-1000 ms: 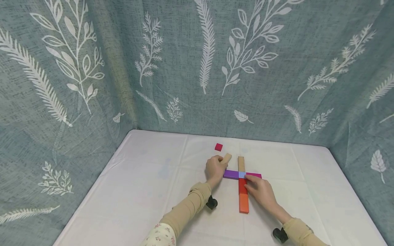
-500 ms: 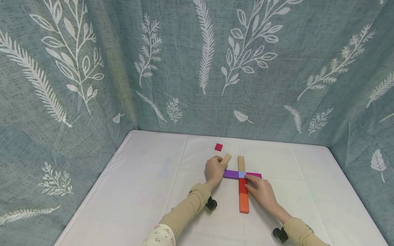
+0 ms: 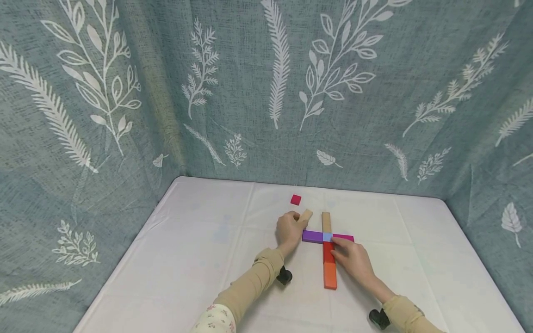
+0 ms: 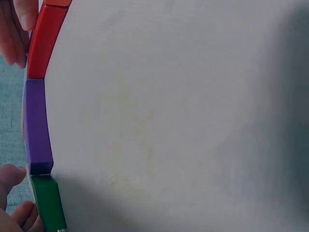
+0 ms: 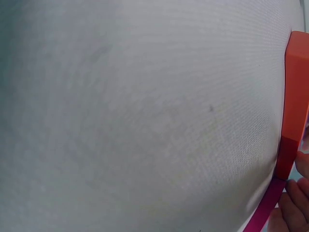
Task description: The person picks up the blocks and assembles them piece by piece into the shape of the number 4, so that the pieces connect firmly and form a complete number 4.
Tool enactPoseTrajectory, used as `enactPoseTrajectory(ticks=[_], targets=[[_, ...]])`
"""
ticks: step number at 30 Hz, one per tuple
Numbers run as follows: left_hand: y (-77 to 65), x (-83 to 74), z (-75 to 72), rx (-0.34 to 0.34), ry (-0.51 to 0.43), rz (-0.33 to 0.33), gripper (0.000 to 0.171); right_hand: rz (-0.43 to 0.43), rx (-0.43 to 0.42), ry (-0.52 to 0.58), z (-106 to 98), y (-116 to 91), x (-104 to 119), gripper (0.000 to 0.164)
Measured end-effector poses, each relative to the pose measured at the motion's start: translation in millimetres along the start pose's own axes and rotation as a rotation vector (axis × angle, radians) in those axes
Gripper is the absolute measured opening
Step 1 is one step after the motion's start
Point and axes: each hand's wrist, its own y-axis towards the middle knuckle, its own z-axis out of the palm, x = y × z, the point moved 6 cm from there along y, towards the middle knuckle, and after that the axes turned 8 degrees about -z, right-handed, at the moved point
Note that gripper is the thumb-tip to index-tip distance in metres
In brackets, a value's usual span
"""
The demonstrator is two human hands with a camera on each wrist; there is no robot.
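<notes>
Several flat coloured blocks form a cross on the white table: a purple block point(image 3: 312, 236), a light blue square point(image 3: 327, 237), a magenta block point(image 3: 343, 237), a red block point(image 3: 328, 252), an orange block point(image 3: 330, 276) and a wood-coloured block point(image 3: 326, 222). My left hand point(image 3: 290, 229) is at the purple block's left end, where its curled fingers hold a green block point(image 4: 48, 203), hidden in the head view. A second wood-coloured piece point(image 3: 306, 215) shows slanted beyond those fingers. My right hand point(image 3: 354, 259) touches the light blue square and the red block with extended fingertips.
A small crimson square point(image 3: 295, 200) lies alone farther back. Beyond the white-covered table point(image 3: 200, 249) hangs a teal curtain point(image 3: 250, 92) with white leaf prints, which also runs along both sides. Black wrist cameras point(image 3: 284, 277) sit under the forearms.
My left hand has shifted very slightly left. My right hand and the cross of blocks stay in place.
</notes>
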Motion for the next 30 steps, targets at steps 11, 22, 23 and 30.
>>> enactPoseTrajectory(ticks=[11,22,23,30], targets=[[17.7,-7.4,-12.9,-0.052,-0.045,0.029,0.027,0.002,-0.010,-0.002,-1,0,0,0.041],[50.9,-16.8,-27.6,0.030,-0.100,0.139,0.032,0.001,-0.015,0.001,0,-2,-1,0.041],[53.8,-17.0,-28.6,0.047,-0.109,0.156,0.032,0.001,-0.015,0.003,1,-3,-1,0.041],[73.6,-16.8,-29.8,0.219,-0.087,0.283,0.037,0.011,-0.008,0.000,2,-3,-3,0.041]])
